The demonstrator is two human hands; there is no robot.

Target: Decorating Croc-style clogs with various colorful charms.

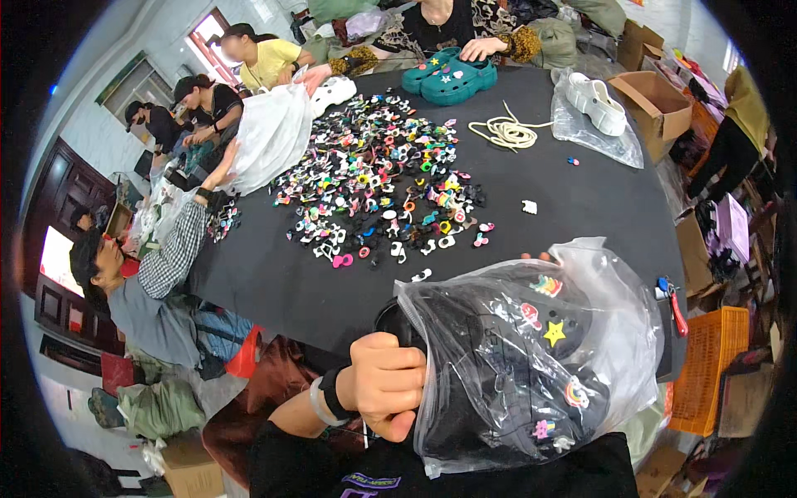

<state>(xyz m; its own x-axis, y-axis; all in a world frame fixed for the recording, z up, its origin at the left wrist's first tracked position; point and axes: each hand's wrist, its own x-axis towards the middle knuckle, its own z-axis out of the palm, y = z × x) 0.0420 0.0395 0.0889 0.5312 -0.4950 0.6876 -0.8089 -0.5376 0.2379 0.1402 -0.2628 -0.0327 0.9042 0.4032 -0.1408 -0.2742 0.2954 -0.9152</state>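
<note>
A clear plastic bag [614,324] holds black clogs [498,357] decorated with colourful charms, close to my chest. My left hand [386,383] is closed on the bag's open edge at its left side. Of my right hand [538,257] only fingertips show, behind the bag's top edge, apparently holding it. Beyond the bag, a large heap of colourful shoe charms [382,183] is spread over the black table [274,282].
Teal clogs [448,79] sit at the far side under another person's hand. A white clog in a clear bag [598,108], a coil of cord [506,131] and cardboard boxes [656,104] lie right. People work at the left; an orange crate [706,369] stands right.
</note>
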